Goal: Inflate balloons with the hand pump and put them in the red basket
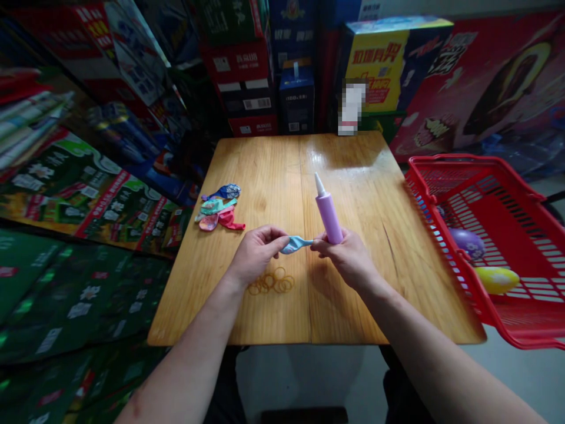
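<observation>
A limp light-blue balloon [291,244] is stretched level between my two hands above the wooden table [273,165]. My left hand [261,250] pinches its wide end. With thumb and finger, my right hand [346,254] grips the balloon's neck, and the same hand holds a purple balloon pump [329,218] whose white nozzle points up and away. Several rubber bands [271,281] lie in a loose cluster just below my left hand. Farther left is a small pile of uninflated balloons [219,206] in blue, green, pink and red.
To the right stands a red basket [489,312] holding a purple balloon [467,242] and a yellow balloon [498,280], both inflated. Stacked boxes [245,76] rise behind the table's far edge. Green cartons [79,294] line the left side.
</observation>
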Available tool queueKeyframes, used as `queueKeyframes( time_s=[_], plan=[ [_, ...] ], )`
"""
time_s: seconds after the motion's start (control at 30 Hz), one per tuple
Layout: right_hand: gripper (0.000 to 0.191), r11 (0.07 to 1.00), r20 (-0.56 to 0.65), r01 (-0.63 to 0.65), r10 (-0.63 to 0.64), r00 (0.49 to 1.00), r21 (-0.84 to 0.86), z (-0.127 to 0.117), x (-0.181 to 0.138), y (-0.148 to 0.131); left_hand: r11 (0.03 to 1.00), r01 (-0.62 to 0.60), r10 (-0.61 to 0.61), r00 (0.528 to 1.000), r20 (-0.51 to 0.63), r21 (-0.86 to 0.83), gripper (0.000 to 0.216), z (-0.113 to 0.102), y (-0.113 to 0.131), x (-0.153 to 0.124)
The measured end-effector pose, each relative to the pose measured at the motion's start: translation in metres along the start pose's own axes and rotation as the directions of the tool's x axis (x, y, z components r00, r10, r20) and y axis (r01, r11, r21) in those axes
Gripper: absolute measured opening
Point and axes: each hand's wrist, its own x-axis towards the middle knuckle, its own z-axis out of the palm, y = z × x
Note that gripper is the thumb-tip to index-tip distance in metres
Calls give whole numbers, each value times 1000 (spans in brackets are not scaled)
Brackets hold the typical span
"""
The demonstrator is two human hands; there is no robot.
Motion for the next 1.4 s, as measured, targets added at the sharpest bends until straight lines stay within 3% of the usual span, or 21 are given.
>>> queueKeyframes(
  time_s=[0.23, 0.4, 0.5, 0.57, 0.67, 0.73, 0.8, 0.9, 1.0, 1.1, 1.13, 1.2, 1.27, 1.33, 1.4],
  plan=[
    [15, 985, -72, 9, -22, 997, -171, 3, -1, 0, 992, 9, -8, 1000, 11, -126, 32, -8, -1, 1],
    [15, 978, -67, 3, -17, 998, -209, 4, 0, 4, 999, 34, -33, 998, -56, 27, 23, -9, -3, 0],
    [18, 991, -14, -28, 26, 1000, -131, -3, 2, 4, 998, 17, -12, 997, -74, 66, 24, -20, 0, 0],
    [22, 997, -14, -58, 57, 998, -58, -17, 7, 1, 995, -22, 39, 984, -176, 93, 22, -39, 4, 2],
    [30, 998, -137, -56, 61, 989, 42, -42, 17, -5, 982, -80, 147, 893, -425, 170, 17, -74, 8, 6],
    [34, 994, -177, -68, 82, 981, 86, -49, 22, -6, 981, -73, 152, 865, -478, 179, 15, -83, 7, 9],
    [31, 991, -105, -106, 115, 988, 83, -42, 22, -3, 991, -37, 89, 898, -432, 129, 17, -72, 1, 11],
    [27, 988, 61, -149, 147, 987, 30, -12, 13, 8, 999, 35, -33, 962, -272, 5, 22, -29, -9, 12],
    [30, 973, 85, -206, 198, 977, 100, 15, 1, 14, 999, 36, -40, 955, -294, -21, 25, 7, -11, 11],
    [34, 936, 87, -280, 267, 960, 212, 21, -4, 13, 989, -16, 73, 922, -380, 150, 26, 18, -4, 4],
    [34, 931, 86, -286, 274, 958, 228, 20, -4, 12, 978, 12, 59, 941, -333, 207, 28, 18, -2, 0],
    [35, 931, 79, -269, 257, 963, 245, 16, -3, 9, 955, 152, -126, 985, -118, 254, 45, 18, 2, -9],
    [35, 938, 82, -237, 223, 971, 254, 13, -1, 7, 925, 310, -334, 939, 82, 218, 55, 22, 3, -16],
    [34, 944, 107, -222, 202, 974, 245, 13, -2, 4, 913, 400, -407, 900, 156, 77, 56, 28, 2, -20],
    [33, 947, 163, -230, 196, 967, 223, 14, -6, 2, 909, 395, -375, 915, 149, -134, 49, 36, -1, -20]
  ],
)
